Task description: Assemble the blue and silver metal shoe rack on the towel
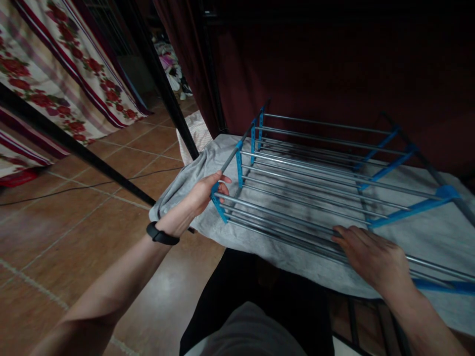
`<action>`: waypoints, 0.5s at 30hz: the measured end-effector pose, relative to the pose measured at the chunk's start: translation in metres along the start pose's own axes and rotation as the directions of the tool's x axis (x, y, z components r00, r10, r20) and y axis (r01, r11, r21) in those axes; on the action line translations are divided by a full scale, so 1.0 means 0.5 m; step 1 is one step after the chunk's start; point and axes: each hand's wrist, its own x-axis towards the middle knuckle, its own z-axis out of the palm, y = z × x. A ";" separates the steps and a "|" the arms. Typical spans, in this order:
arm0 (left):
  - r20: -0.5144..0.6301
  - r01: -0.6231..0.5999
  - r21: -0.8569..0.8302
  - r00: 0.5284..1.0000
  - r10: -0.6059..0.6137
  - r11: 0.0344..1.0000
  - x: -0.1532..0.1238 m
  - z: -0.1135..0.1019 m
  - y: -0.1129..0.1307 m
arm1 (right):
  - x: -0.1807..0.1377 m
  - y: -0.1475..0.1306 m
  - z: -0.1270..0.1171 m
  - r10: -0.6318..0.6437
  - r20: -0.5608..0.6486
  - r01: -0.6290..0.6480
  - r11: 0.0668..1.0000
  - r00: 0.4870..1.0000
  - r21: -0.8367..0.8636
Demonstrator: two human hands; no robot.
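A shoe rack (282, 214) of thin grey metal tubes and blue plastic connectors lies on a grey blanket (208, 225). My left hand (204, 193) is closed around the rack's near left corner, at a blue connector (238, 165) and the dark side pole. A black band (162, 234) circles my left wrist. Further right, my right hand (374, 257) wraps over the nearest tubes, and its fingertips are partly hidden beneath. The rack's right end shows slanted blue connectors (411, 212) on another dark pole.
Black metal posts (163, 79) and a slanting bar (77, 146) stand at the left. Floral curtains (67, 84) hang beyond the tiled floor (70, 227), where a thin dark cable (92, 186) runs. A dark red surface (315, 64) rises behind the rack.
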 end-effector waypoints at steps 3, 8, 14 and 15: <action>0.006 0.021 0.026 1.000 -0.021 0.999 -0.003 0.003 0.004 | 0.004 0.001 -0.004 -0.004 0.000 0.004 0.999 1.000 0.037; 0.006 0.029 0.032 1.000 -0.029 0.999 -0.009 0.008 0.009 | 0.005 0.004 -0.004 -0.005 0.024 0.003 0.996 1.000 0.092; 0.042 0.056 0.032 0.997 -0.057 0.998 -0.010 0.009 0.019 | 0.016 -0.001 -0.001 -0.016 -0.008 0.016 0.999 1.000 0.033; 0.036 0.066 0.027 0.997 -0.067 0.997 -0.010 0.010 0.020 | 0.021 -0.007 -0.007 -0.006 0.005 0.006 1.000 1.000 0.014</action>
